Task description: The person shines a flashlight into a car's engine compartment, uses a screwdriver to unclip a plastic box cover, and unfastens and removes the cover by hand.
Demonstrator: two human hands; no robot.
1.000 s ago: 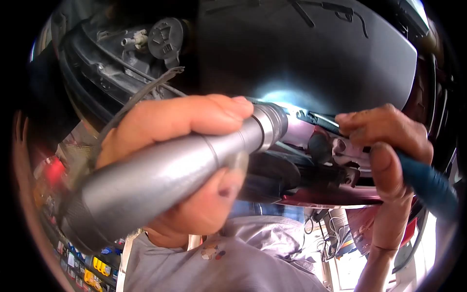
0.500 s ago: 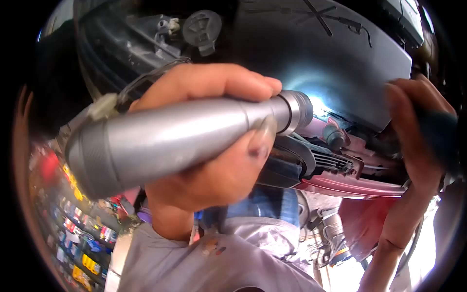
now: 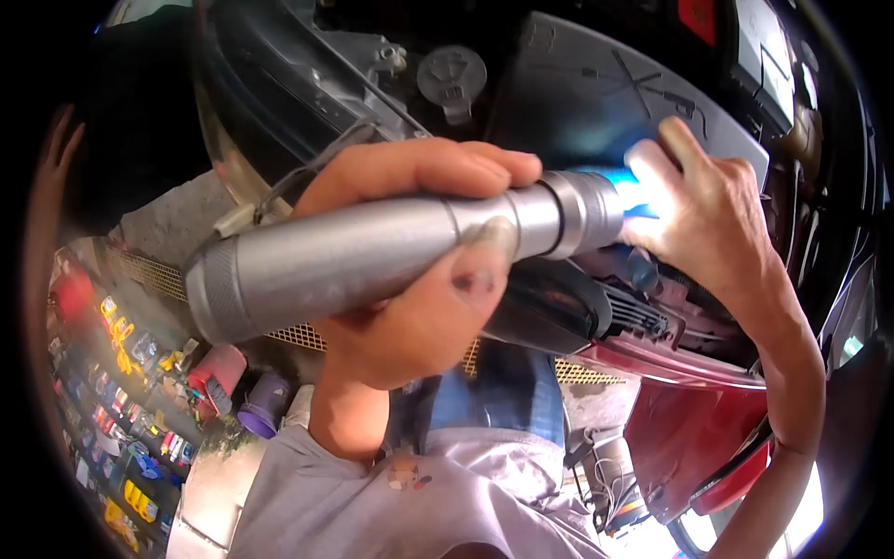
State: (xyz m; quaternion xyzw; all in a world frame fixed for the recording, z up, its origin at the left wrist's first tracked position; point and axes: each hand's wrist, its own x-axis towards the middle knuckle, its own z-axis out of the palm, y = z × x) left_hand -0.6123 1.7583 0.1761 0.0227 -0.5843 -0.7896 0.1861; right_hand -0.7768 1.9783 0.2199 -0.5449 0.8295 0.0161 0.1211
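My left hand (image 3: 410, 270) is closed around a silver flashlight (image 3: 345, 256). The flashlight lies nearly level across the view, its lit head pointing right. Just in front of the beam is my right hand (image 3: 703, 210), its fingers bent around a blue object (image 3: 619, 175). Bright glare and the flashlight head hide most of that object, so its kind cannot be made out. Both hands are above the front of an open engine bay, near a dark plastic cover (image 3: 568, 102) with moulded marks.
A round grey cap (image 3: 452, 79) with a wiper symbol sits behind my left hand. The red bumper (image 3: 689, 368) runs below my right hand. On the floor at left are a purple bucket (image 3: 264, 405), a red bucket (image 3: 219, 373) and several small coloured items. A yellow grating (image 3: 154, 273) crosses the floor.
My right hand has come left from the edge of the view to the flashlight's front, bringing the blue object into the beam. The flashlight sits slightly farther right; the view has shifted.
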